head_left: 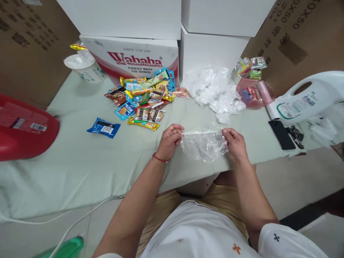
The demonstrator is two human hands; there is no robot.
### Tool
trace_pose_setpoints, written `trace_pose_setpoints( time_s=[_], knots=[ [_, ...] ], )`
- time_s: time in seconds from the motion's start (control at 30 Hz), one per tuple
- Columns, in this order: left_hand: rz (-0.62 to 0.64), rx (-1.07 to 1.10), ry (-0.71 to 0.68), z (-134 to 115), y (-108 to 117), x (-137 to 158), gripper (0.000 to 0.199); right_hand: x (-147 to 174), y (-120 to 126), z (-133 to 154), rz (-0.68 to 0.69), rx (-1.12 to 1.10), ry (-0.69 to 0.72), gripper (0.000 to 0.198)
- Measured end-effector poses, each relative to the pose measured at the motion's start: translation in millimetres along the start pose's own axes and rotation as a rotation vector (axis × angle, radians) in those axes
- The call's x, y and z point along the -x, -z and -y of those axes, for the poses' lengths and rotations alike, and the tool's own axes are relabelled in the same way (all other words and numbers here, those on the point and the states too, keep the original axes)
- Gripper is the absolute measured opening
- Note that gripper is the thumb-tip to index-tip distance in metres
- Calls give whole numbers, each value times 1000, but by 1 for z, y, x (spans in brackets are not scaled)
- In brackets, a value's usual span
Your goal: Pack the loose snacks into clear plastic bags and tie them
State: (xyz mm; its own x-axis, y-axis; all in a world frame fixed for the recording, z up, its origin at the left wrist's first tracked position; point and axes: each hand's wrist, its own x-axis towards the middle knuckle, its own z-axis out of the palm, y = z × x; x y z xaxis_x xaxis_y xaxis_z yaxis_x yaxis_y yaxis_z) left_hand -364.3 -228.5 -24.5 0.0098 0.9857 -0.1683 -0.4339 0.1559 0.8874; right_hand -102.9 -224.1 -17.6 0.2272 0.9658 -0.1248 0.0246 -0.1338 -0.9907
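A clear plastic bag [205, 147] hangs stretched between my two hands over the front of the table. My left hand [170, 141] pinches its upper left corner, and my right hand [234, 142] pinches the upper right one. Just beyond the bag is a heap of crumpled clear plastic bags [212, 87]. To the left of that lies a pile of wrapped snacks [146, 95] in several colours. One blue snack packet [104, 128] sits apart from the pile, farther left.
A white Wahaha carton [134, 57] and stacked white boxes stand behind. At left are a paper tub [84, 67] and a red container [27, 127]. At right are a pink basket [245, 96], a white detergent jug [309, 96], a phone [282, 134] and keys [296, 136].
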Motion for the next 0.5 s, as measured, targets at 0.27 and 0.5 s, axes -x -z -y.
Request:
trace_pose_setpoints(
  time_s=[0.27, 0.5],
  knots=[
    [-105, 96, -60, 0, 9, -11, 28, -1, 27, 18, 247, -12, -106, 40],
    [3, 123, -88, 2, 10, -11, 24, 4, 51, 21, 305, -15, -96, 43]
  ],
)
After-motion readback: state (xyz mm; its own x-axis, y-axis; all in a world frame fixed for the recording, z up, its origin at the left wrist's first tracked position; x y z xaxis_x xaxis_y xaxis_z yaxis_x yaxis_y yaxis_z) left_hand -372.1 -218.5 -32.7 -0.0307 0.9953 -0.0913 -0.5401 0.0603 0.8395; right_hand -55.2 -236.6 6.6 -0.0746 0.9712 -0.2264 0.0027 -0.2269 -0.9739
